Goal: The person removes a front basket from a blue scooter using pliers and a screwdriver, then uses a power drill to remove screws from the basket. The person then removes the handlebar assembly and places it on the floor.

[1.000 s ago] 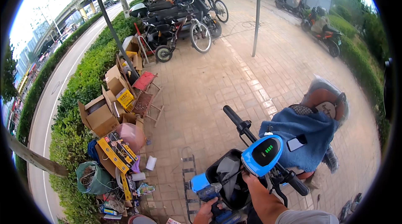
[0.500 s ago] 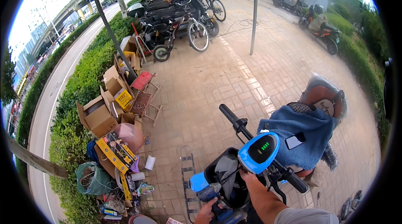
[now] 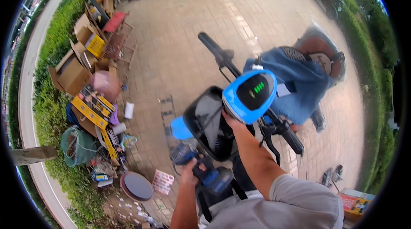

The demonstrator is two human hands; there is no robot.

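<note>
The left hand point(image 3: 188, 173) is gripping a blue and black cordless drill point(image 3: 204, 170), its fingers clamped around the handle, and the tool is sitting low in the view, just below the black front basket point(image 3: 209, 126) of an electric scooter. The right hand point(image 3: 231, 119) is reaching up under the scooter's blue display head point(image 3: 249, 96), touching its lower edge; whether those fingers are closed on anything I cannot tell, since the blue housing is hiding them. The black handlebar point(image 3: 222, 55) is running diagonally from upper left to lower right, with the right grip point(image 3: 293, 140) ending just beside the forearm.

Beyond the scooter another person in a blue top point(image 3: 295, 79) is bending over (only the back and the top of the head are showing). On the brick paving point(image 3: 171, 49) to the left, cardboard boxes point(image 3: 70, 72), yellow boxes point(image 3: 92, 109) and a red folding chair point(image 3: 114, 21) are lying along a green hedge point(image 3: 51, 49), well apart from both hands. A round dark lid point(image 3: 137, 186) is resting near the left elbow
</note>
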